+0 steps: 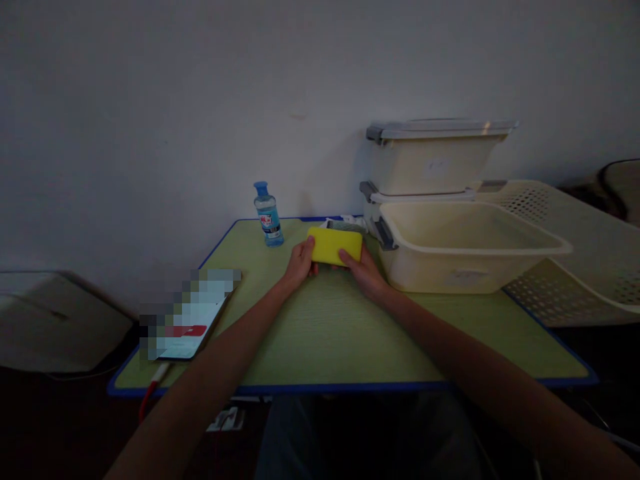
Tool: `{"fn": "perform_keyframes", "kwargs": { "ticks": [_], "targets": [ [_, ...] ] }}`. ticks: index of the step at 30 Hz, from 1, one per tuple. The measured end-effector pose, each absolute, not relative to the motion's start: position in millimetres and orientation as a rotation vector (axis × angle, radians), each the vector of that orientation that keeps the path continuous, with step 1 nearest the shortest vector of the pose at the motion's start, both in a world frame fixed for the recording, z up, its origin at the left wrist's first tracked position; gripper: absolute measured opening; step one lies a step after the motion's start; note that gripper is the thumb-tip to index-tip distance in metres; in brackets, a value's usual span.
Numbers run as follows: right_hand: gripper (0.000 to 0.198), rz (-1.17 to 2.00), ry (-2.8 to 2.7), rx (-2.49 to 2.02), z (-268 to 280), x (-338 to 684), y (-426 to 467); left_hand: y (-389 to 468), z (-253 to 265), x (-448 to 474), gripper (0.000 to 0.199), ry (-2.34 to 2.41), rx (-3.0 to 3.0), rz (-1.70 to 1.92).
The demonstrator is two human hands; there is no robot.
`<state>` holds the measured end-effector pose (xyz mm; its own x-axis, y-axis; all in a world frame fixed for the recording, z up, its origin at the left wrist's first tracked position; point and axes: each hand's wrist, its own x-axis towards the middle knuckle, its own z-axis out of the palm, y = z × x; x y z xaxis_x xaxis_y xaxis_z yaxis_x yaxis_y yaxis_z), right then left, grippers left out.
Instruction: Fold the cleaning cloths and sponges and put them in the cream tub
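A bright yellow rectangular block (334, 245) with rounded corners is held up above the far middle of the table; I cannot tell its exact kind. My left hand (301, 259) grips its left end, thumb on the near face. At the lower right corner, my right hand (365, 270) closes on it the same way, with the fingers partly hidden behind. Beyond the block lies a dark, mesh-like thing (350, 227) beside some white crumpled material, mostly covered from view. Left of my hands stands a clear blue bottle (269, 217) with a blue cap, upright.
The green table (320, 333) has a blue edge. An open cream bin (465, 270) sits on its right side, with lidded bins (440, 160) stacked behind. Farther right is a perforated basket (585, 233). A lit tablet or phone (197, 317) with a red cable lies at left.
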<state>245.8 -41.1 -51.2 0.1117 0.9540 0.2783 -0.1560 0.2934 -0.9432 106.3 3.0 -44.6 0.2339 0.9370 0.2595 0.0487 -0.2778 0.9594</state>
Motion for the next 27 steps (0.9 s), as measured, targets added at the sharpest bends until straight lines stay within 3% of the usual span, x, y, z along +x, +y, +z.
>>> {"fn": "perform_keyframes", "kwargs": {
  "ticks": [9, 13, 19, 27],
  "targets": [
    [0.040, 0.957, -1.167, -0.969, -55, 247, -39, 15, -45, 105, 0.039, 0.849, 1.505, 1.251],
    [0.039, 0.963, -1.176, -1.001, -53, 247, -39, 18, -40, 95, 0.061, 0.799, 1.557, 1.229],
    [0.039, 0.981, -1.158, -1.032, -51, 248, -42, 9, -30, 86, 0.033, 0.874, 1.886, 1.267],
    [0.052, 0.901, -1.174, -0.965, -52, 254, -48, 0, -34, 91, 0.042, 0.854, 1.847, 0.989]
  ]
}}
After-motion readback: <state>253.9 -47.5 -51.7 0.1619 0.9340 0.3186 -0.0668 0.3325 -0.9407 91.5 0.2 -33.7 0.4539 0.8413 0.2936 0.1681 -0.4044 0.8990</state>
